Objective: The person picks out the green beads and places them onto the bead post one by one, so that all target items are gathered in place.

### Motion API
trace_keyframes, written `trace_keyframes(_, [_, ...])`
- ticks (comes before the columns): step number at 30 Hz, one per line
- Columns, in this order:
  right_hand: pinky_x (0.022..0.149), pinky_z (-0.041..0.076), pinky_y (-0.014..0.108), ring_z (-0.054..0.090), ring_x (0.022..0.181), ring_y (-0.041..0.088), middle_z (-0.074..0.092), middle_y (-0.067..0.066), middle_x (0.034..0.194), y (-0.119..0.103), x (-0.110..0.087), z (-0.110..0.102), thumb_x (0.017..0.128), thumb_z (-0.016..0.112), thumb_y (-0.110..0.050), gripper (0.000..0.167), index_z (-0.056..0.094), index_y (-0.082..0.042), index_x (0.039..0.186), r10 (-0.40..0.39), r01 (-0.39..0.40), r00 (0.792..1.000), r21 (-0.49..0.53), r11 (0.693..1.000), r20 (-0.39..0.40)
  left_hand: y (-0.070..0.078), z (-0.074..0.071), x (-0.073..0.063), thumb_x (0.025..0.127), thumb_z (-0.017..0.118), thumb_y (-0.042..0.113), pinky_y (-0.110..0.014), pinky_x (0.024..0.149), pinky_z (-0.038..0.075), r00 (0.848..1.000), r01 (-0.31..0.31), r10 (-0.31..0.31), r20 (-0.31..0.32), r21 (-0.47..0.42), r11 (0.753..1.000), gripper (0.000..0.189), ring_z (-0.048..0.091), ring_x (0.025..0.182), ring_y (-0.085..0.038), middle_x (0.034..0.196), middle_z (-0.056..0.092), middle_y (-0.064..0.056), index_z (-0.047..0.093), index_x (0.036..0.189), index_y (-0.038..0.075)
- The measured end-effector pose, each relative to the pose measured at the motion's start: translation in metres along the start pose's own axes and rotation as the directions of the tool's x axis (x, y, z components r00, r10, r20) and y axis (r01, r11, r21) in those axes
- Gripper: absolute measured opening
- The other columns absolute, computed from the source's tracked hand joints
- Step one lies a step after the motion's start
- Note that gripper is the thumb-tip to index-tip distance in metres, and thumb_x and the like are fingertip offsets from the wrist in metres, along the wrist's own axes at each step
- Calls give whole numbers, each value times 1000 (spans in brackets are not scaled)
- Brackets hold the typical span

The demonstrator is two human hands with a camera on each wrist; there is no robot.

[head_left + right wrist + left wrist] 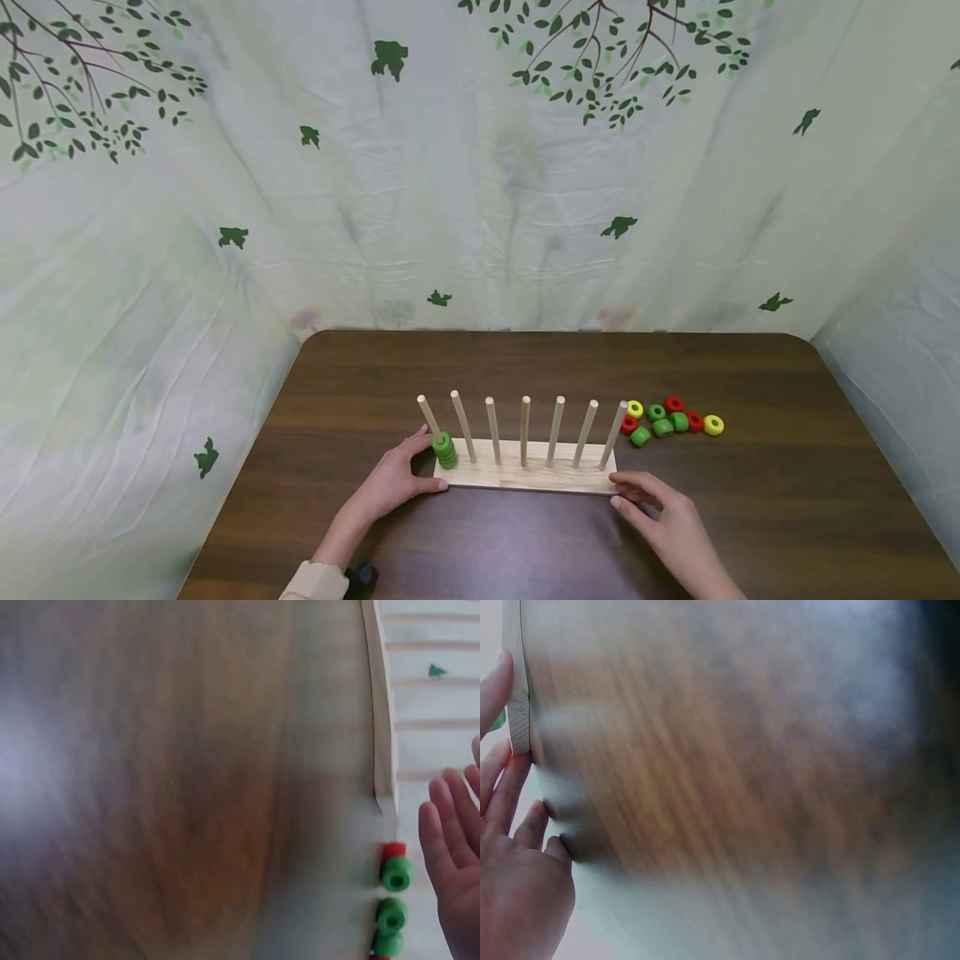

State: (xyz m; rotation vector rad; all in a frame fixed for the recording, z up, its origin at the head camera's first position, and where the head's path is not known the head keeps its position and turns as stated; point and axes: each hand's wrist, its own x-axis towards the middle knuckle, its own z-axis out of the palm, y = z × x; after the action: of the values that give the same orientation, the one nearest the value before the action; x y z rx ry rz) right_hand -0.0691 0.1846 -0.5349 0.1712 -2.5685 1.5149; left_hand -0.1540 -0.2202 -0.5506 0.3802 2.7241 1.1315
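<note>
A pale wooden peg board (510, 477) with several upright pegs lies on the table. Green rings (445, 451) are stacked on its leftmost peg. My left hand (392, 481) grips the board's left end, thumb at the front corner and fingers round the side by the rings. In the left wrist view, the board's end (519, 731) shows between thumb and fingertips. My right hand (670, 527) is at the front right corner, fingers extended. The right wrist view shows those fingers (442, 817) apart from the board's edge (384, 742); any contact by the thumb is hidden.
Loose beads lie on the brown table (360, 392) beyond the board's right end: several green ones (662, 427), red ones (673, 404) and yellow ones (714, 425). A pale leaf-patterned cloth (480, 208) hangs behind the table and along both sides.
</note>
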Motion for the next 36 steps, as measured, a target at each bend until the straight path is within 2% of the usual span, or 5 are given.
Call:
trace_keyframes(9, [80,54,27,67,91,14,70,0,111,9,12,-19,87,77,-15,29,70,-12,115,87,-93,992,-68,993,-90,1,-1,0,69,90,36,-53,108,33,1000,-7,7,4,5,1000,70,35,141,-30,146,49,-12,64,131,17])
trace_keyframes(14, [76,50,14,67,90,9,71,6,111,14,22,-22,89,75,-16,29,70,-10,117,151,-163,972,-51,985,-182,1,-1,-1,69,90,35,-51,109,32,1000,1,-1,4,6,1000,70,35,141,-28,147,48,-11,64,131,19])
trace_keyframes(19, [72,46,8,69,94,21,70,13,114,16,33,-21,90,73,-16,33,67,-8,122,218,-229,952,-29,973,-217,1,-1,-1,69,90,36,-52,109,32,1000,1,-1,0,6,1000,70,35,141,-29,147,48,-11,64,131,18])
trace_keyframes(27, [88,51,50,65,104,36,63,16,126,21,49,-18,91,71,-15,38,63,-8,128,173,-199,970,-152,968,-168,1,-1,-1,69,90,34,-52,109,32,1000,2,-2,1,2,1000,69,34,141,-28,146,49,-10,64,130,18])
trace_keyframes(36, [88,48,55,62,108,39,61,21,127,24,58,-14,91,69,-16,40,61,-6,129,209,-228,972,-228,947,-104,0,0,0,68,90,35,-52,109,32,1000,-7,7,3,5,1000,67,34,142,-27,144,51,-8,65,129,20])
